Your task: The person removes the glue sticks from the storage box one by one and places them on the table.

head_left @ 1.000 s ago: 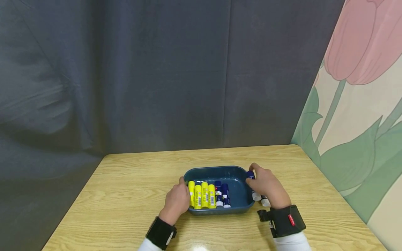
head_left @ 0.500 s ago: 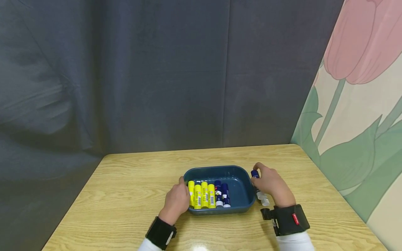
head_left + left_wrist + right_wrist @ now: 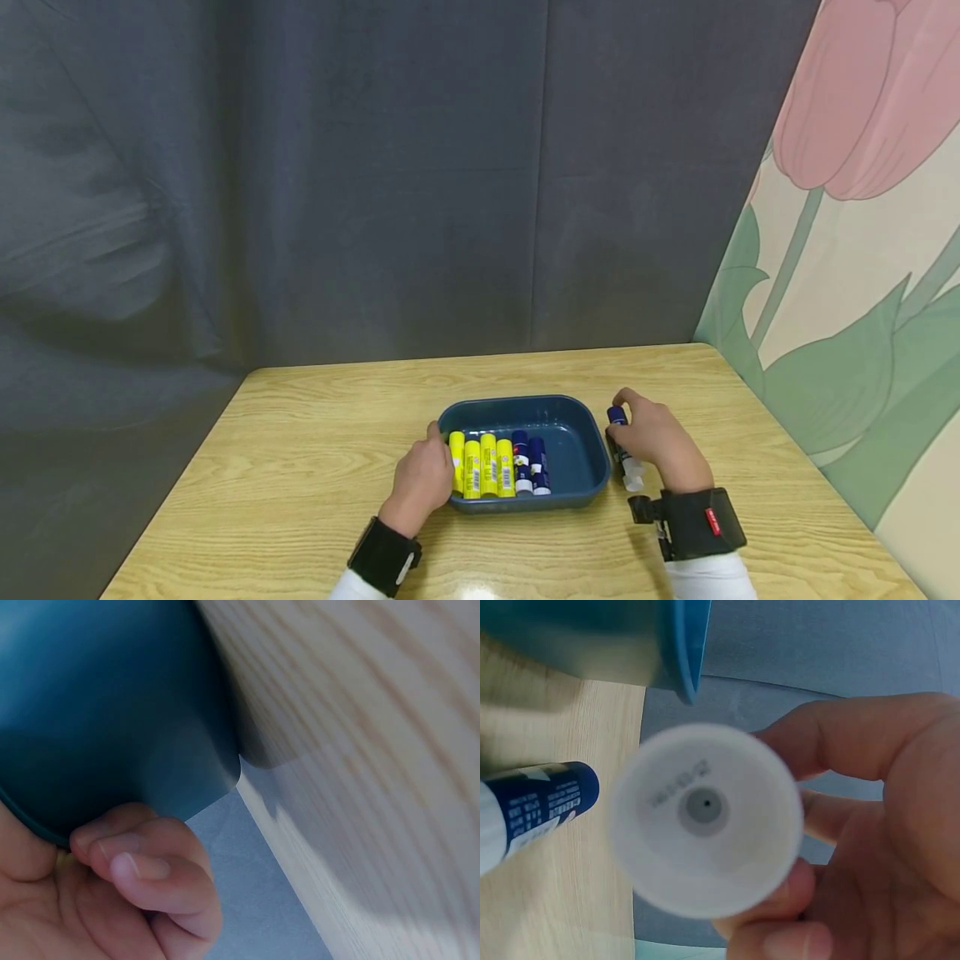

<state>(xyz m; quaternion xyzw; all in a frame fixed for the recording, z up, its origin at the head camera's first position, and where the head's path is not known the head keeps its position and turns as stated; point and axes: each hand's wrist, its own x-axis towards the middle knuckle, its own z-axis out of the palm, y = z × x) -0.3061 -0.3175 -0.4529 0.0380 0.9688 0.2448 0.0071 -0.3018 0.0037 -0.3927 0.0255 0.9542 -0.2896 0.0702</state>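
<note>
A dark teal tray (image 3: 573, 502) stands on the table, and my left hand (image 3: 422, 481) grips its left end. In the left wrist view the fingers (image 3: 146, 866) curl under the tray's rim (image 3: 37, 825). My right hand (image 3: 654, 437) holds a blue glue stick (image 3: 617, 415) just right of the tray; the right wrist view shows its round white base (image 3: 705, 817) between thumb and fingers. A second blue glue stick (image 3: 544, 802) lies on the table beneath it, mostly hidden in the head view. Inside the tray, several yellow glue sticks (image 3: 489, 465) lie beside two blue glue sticks (image 3: 521, 462).
The wooden table (image 3: 315, 475) extends around the tray. A dark grey curtain (image 3: 397, 183) hangs behind its far edge, and a wall with a painted tulip (image 3: 847, 108) rises on the right.
My right hand has moved right with the blue glue stick, from over the tray's right rim to above the table beside it. The left hand and tray have stayed put.
</note>
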